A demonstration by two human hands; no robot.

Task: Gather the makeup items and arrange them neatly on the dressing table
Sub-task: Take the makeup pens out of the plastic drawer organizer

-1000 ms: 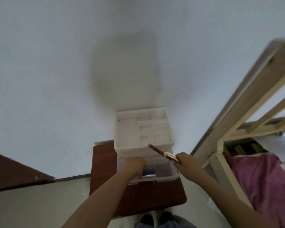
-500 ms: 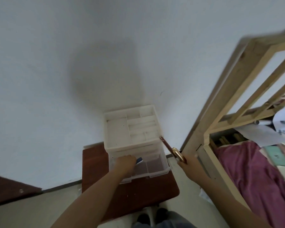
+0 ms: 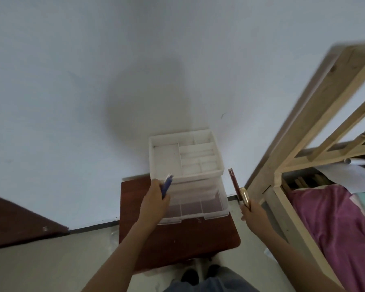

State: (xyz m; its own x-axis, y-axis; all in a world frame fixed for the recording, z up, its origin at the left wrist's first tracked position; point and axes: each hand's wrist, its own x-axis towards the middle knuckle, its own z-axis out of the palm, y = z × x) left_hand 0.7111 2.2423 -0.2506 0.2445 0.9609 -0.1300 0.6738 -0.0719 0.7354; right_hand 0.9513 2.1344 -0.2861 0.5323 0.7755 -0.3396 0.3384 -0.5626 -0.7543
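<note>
The blue pencil [image 3: 167,185] was lifted from the drawer [image 3: 211,214], gripped by the left hand [image 3: 154,200]. A gold-capped stick [image 3: 239,191] was held by the right hand [image 3: 253,213]. Both were judged gathered.

I see a pale wooden bed frame [image 3: 316,114] at right against the white wall [image 3: 93,81], purple blanket [image 3: 335,228] inside. Papers [image 3: 346,175] lie beyond it. Dark wooden panel [image 3: 15,224] low left.

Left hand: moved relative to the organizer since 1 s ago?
Yes. The left hand was reaching into the open drawer; now it is lifted out at the drawer's left side, gripping a blue stick beside the top tray.
</note>
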